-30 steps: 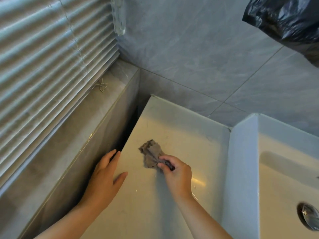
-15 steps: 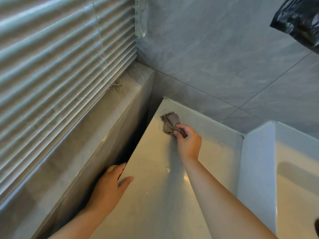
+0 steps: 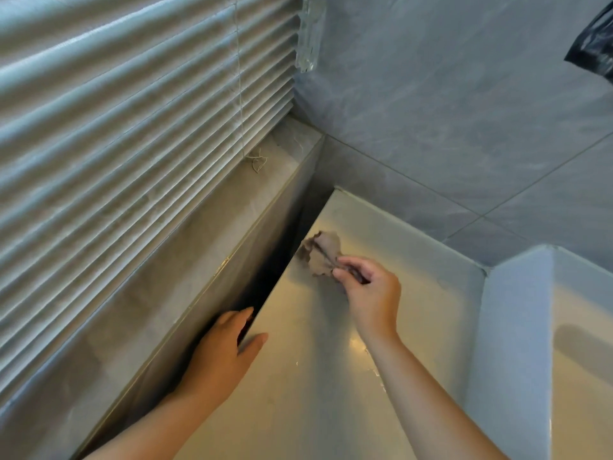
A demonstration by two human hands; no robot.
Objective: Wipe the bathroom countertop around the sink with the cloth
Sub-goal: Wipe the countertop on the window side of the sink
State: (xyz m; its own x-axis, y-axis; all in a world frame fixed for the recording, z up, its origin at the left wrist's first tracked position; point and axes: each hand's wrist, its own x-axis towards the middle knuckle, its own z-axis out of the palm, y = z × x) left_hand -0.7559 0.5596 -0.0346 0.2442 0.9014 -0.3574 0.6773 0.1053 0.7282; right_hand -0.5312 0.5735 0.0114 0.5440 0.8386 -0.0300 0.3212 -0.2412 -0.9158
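We note right hand (image 3: 371,293) stretched forward, fingers pinching crumpled brown cloth (image 3: 320,255) against white surface (image 3: 315,376). Left hand (image 3: 222,353) relaxed, on surface's left edge, thumb on top. Sink (image 3: 517,327) right of right hand. Blinds (image 3: 132,144), grey ledge (image 3: 199,244) left of left hand. Tiled wall (image 3: 447,111) beyond.

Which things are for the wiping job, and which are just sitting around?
For the job: white countertop, sink, brown cloth, right hand pinching it, left hand on the countertop's edge.
Just around: window blinds, blind cord, black plastic bag.
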